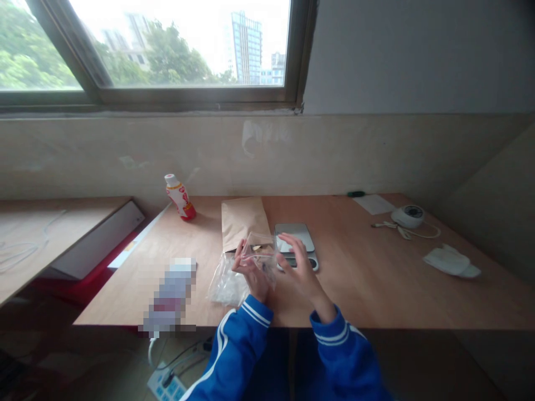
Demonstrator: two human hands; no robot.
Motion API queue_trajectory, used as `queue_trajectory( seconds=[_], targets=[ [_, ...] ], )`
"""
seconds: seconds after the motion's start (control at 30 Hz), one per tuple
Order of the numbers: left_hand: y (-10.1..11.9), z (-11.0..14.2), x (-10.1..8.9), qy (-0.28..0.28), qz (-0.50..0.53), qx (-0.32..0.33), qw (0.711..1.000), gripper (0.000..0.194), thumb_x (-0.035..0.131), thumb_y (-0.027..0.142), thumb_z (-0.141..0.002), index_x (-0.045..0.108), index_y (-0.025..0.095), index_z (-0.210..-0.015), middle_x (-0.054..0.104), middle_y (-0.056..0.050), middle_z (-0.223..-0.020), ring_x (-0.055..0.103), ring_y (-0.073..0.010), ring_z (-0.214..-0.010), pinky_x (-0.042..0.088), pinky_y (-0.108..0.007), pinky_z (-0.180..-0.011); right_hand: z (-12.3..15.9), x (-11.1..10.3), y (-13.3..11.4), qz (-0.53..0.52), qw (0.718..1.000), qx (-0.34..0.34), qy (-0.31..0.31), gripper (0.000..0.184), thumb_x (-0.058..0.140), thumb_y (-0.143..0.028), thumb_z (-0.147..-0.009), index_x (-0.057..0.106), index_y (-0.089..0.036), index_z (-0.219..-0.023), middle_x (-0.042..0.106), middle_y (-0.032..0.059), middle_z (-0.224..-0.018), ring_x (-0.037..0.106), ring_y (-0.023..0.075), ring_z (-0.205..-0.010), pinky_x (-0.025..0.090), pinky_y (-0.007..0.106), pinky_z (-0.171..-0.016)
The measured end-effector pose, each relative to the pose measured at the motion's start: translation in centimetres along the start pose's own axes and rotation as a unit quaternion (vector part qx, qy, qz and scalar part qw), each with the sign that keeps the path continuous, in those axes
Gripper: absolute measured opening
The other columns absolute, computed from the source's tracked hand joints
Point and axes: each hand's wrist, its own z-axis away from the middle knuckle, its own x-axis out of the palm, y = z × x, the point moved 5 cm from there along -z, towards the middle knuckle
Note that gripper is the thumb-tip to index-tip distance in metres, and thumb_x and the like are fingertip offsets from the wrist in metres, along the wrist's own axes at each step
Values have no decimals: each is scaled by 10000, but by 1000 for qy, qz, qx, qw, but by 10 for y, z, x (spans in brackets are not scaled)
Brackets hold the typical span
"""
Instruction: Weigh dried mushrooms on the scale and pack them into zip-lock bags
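Observation:
My left hand [253,275] is closed on a small clear zip bag [261,245], holding it up over the desk. A few small brownish pieces show inside or behind the clear film; I cannot tell which. My right hand [300,266] is at the bag's right edge, its fingers spread and curved, with no clear grip on the bag. Behind the right hand lies a kitchen scale [303,234] with a silver plate. Beneath the left hand rests a larger clear plastic bag [225,284], partly hidden. A brown kraft paper bag [242,220] lies flat just beyond it.
A red and white drink bottle [180,197] stands at the back left of the wooden desk [368,278]. A blurred-out phone-like thing [171,295] lies front left. At the right are a white dome camera [407,217] with a cable and a crumpled white cloth or tissue [451,262].

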Motion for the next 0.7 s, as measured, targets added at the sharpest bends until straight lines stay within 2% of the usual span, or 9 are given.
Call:
queue_trajectory(
  seconds=[0.1, 0.17, 0.23, 0.3, 0.37, 0.43, 0.5, 0.6, 0.7],
  targets=[
    [0, 0, -2, 17, 12, -18, 1000, 236, 329, 417, -963, 301, 269, -1145, 364, -130, -1437, 521, -210, -1214, 462, -470, -946, 21, 20, 22, -43, 997, 60, 6, 690, 652, -473, -780, 356, -256, -1365, 483, 133, -1351, 521, 283, -1194, 480, 460, -950],
    [2, 0, -2, -5, 11, -6, 1000, 251, 341, 425, -955, 326, 266, -1149, 383, -133, -1420, 502, -230, -1235, 442, -495, -967, 28, 30, 29, -88, 991, 95, 22, 753, 658, -452, -781, 265, -262, -1394, 485, 148, -1359, 565, 270, -1150, 513, 449, -909],
    [6, 1, 0, -44, 15, 32, 998, 228, 360, 419, -948, 357, 274, -1124, 404, -117, -1399, 463, -243, -1269, 400, -524, -1005, 28, 31, 28, -142, 981, 118, 60, 665, 616, -433, -819, 269, -259, -1359, 522, 155, -1336, 591, 255, -1127, 523, 434, -901],
    [12, 3, 2, -88, 12, 82, 993, 196, 376, 409, -941, 387, 278, -1087, 411, -94, -1381, 436, -247, -1285, 380, -528, -1016, 25, 25, 24, -199, 967, 132, 93, 501, 582, -420, -843, 348, -256, -1254, 583, 145, -1280, 613, 250, -1108, 526, 424, -901],
    [17, 3, 1, -101, -15, 115, 988, 197, 393, 404, -933, 409, 262, -1070, 403, -93, -1366, 406, -252, -1297, 356, -521, -1029, 23, 14, 22, -254, 951, 143, 106, 336, 548, -407, -864, 412, -254, -1131, 634, 120, -1224, 636, 250, -1082, 525, 426, -904],
    [17, 0, -3, -81, -55, 103, 990, 242, 428, 398, -921, 409, 246, -1109, 393, -107, -1365, 383, -252, -1306, 320, -511, -1050, 24, 2, 24, -297, 936, 151, 112, 225, 517, -391, -882, 455, -247, -1043, 665, 100, -1184, 646, 255, -1070, 520, 437, -912],
    [15, -3, -4, -84, -84, 61, 991, 335, 460, 403, -909, 401, 230, -1190, 385, -128, -1380, 366, -259, -1315, 301, -497, -1059, 29, -11, 29, -327, 925, 153, 123, 170, 507, -373, -888, 484, -244, -996, 681, 87, -1161, 632, 260, -1095, 511, 447, -925],
    [13, -3, 4, -184, -83, 5, 979, 392, 460, 437, -903, 468, 199, -1215, 488, -137, -1299, 449, -269, -1244, 357, -456, -1020, 41, -24, 38, -337, 920, 159, 124, 153, 518, -369, -885, 507, -246, -975, 703, 81, -1115, 631, 268, -1097, 522, 448, -904],
    [12, 3, 10, -288, -66, -26, 955, 282, 460, 413, -911, 577, 192, -1041, 638, -81, -1002, 606, -226, -974, 465, -377, -872, 50, -28, 44, -317, 927, 166, 114, 182, 520, -401, -887, 535, -240, -971, 697, 93, -1122, 638, 269, -1084, 540, 429, -866]
  ],
)
